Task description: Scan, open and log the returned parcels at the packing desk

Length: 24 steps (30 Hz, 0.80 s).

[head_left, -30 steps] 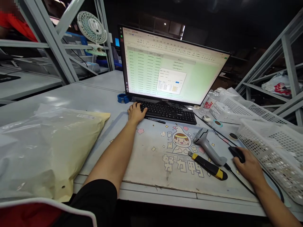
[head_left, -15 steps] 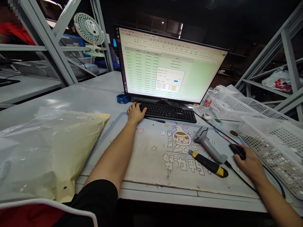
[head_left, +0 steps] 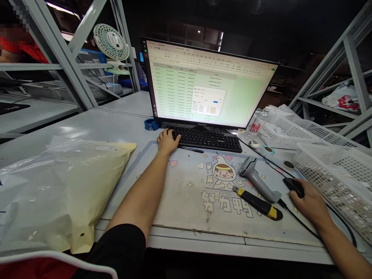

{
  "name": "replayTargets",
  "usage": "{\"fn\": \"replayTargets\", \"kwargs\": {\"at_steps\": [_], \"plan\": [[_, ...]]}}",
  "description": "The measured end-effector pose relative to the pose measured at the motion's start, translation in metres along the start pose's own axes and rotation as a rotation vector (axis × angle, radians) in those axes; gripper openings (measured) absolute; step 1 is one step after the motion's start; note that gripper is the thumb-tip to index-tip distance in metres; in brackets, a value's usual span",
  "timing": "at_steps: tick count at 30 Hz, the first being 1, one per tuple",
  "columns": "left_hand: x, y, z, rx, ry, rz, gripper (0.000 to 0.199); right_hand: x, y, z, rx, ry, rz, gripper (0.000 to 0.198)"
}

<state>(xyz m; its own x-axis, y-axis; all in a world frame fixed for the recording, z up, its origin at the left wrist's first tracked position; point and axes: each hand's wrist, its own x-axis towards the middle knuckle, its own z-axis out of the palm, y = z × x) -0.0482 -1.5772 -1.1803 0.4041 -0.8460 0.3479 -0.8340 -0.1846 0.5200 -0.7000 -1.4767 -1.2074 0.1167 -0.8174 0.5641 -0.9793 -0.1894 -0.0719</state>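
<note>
My left hand (head_left: 167,141) rests on the left end of a black keyboard (head_left: 207,138), its fingers spread over the keys. At the right, my right hand (head_left: 309,201) is wrapped over a black computer mouse (head_left: 293,186) on the printed desk mat (head_left: 177,201). Behind the keyboard stands a monitor (head_left: 174,93) with a spreadsheet and a small pop-up window. Between my arms lie a grey barcode scanner (head_left: 260,182) and a yellow-and-black utility knife (head_left: 258,204). A black pen (head_left: 192,149) lies along the keyboard's front edge.
A filled clear plastic bag with a cream edge (head_left: 95,182) lies left of my arm. White perforated baskets (head_left: 334,174) and a plastic bottle (head_left: 258,124) stand at the right. A roll of blue tape (head_left: 151,124) sits beside the monitor; a small fan (head_left: 112,42) stands behind the left frame.
The view has shifted slightly, so the scene sits a little lower. Both hands keep their places on the keyboard and the mouse.
</note>
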Motion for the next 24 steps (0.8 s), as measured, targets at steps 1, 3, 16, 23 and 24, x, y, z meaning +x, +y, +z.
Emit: {"fn": "replayTargets", "kwargs": {"at_steps": [1,3,16,23,24], "plan": [[0.0002,-0.0001,0.0001,0.000,0.000,-0.002,0.067,-0.0002,0.0000,-0.0001,0.002,-0.001,0.000,0.052],[0.0007,-0.0005,0.0007,0.003,0.004,0.001,0.067,-0.0006,-0.0010,-0.0011,0.007,-0.003,0.011,0.051],[0.0010,-0.0012,0.0020,-0.006,0.008,0.012,0.067,-0.0006,0.0019,0.0012,0.002,0.002,0.001,0.054],[0.0011,-0.0026,0.0030,-0.006,0.009,0.010,0.066,-0.0013,0.0013,0.0023,-0.005,0.012,0.001,0.056],[0.0013,-0.0027,0.0032,-0.005,0.012,0.009,0.066,-0.0014,0.0014,0.0029,-0.006,0.016,-0.004,0.056]]}}
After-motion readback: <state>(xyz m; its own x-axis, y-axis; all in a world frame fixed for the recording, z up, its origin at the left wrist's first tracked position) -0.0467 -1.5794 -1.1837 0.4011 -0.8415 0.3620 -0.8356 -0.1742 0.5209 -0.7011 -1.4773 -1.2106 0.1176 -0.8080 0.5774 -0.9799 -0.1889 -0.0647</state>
